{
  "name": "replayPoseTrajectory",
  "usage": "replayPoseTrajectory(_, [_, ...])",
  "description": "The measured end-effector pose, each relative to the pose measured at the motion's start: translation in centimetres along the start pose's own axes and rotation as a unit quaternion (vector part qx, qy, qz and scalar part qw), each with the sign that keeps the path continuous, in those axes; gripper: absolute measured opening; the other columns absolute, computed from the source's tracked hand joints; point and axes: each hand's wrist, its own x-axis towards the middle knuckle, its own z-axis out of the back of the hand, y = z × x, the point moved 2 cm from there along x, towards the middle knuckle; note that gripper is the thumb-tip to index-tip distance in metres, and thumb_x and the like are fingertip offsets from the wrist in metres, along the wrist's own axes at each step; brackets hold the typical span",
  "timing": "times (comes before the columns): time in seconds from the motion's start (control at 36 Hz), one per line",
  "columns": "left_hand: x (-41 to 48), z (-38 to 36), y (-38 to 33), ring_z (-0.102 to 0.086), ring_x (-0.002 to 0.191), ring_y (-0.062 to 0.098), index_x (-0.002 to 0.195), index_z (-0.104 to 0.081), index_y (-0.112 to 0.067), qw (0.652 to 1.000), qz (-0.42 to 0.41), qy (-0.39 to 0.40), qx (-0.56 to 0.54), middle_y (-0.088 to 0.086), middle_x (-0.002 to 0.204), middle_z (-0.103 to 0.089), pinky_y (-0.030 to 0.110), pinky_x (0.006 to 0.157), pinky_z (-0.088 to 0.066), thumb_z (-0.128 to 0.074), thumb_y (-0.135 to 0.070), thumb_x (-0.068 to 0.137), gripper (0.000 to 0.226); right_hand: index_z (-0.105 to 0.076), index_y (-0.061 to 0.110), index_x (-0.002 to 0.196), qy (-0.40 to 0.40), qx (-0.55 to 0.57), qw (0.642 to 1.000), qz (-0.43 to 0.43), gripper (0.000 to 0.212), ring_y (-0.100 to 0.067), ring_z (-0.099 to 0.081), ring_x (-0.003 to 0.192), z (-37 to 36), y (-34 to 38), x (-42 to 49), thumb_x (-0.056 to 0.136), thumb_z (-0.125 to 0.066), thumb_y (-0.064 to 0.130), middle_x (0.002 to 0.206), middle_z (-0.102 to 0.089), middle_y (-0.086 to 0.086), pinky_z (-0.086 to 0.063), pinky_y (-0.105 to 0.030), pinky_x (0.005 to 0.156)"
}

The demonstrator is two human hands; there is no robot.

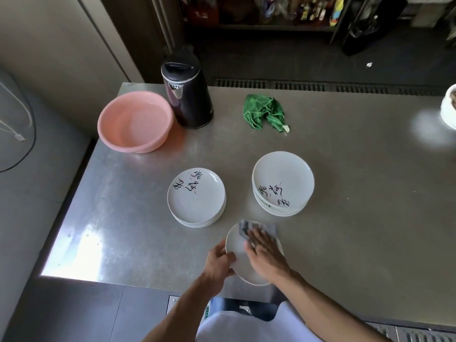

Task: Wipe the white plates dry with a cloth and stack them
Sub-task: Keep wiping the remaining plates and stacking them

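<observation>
Head view: both hands work at the near edge of the counter (345, 193).
Left grip (219, 261): my fingers curl round the rim of one white plate (237, 243).
Right grip (265, 253): fingers flat, pressing the grey cloth (246, 228) onto it.
Beyond: left stack (196, 197), right stack (283, 183).
Far side: green cloth (264, 112), pink basin (135, 122), kettle (187, 95).

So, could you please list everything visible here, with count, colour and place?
table: 1, steel grey, under everything
basin: 1, pink, far left of table
kettle: 1, black, beside basin
green cloth: 1, crumpled, far middle
left stack: several plates, white with writing, middle
right stack: several plates, white with writing, middle
plate: 1, white, near edge
grey cloth: 1, on plate
bowl: 1, white, right edge, cut off
left hand: grips plate rim
right hand: presses grey cloth
</observation>
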Motion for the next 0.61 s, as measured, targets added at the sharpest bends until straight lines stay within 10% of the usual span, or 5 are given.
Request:
replayPoseTrajectory(0.11, [0.1,0.3,1.0,-0.06,0.099,0.037,0.124,-0.058,-0.017,0.994,0.035,-0.073,-0.076,0.021,0.11,-0.061,0.041,0.066,-0.059,-0.048,0.008,0.076,0.054,-0.01,0.016,0.16,0.01,0.053,0.995,-0.082,0.056,-0.018,-0.001,0.154,0.7,0.4,0.1,0.108,-0.016,0.038,0.168,-0.005,-0.004,0.002,-0.036,0.123])
replayPoseTrajectory(0.33, [0.2,0.4,0.3,-0.073,0.098,0.03,0.112,-0.059,-0.007,0.998,0.014,-0.053,0.016,0.011,0.1,-0.075,0.042,0.08,-0.062,-0.066,-0.02,0.087,0.029,-0.02,0.037,0.157,0.039,0.288,0.95,0.119,0.048,-0.002,0.005,0.152,0.9,4.3,-2.1,0.109,-0.02,0.039,0.166,-0.006,0.017,0.002,-0.028,0.124])
replayPoseTrajectory(0.61, [-1.0,0.9,-0.6,-0.069,0.098,0.036,0.126,-0.065,-0.005,0.999,0.031,0.03,0.032,0.022,0.11,-0.072,0.049,0.092,-0.057,-0.058,-0.006,0.062,0.064,-0.008,0.025,0.16,0.029,0.031,0.999,-0.01,0.057,-0.017,0.006,0.154,-0.9,1.3,0.0,0.107,-0.016,0.046,0.167,0.005,0.008,0.007,-0.038,0.124])
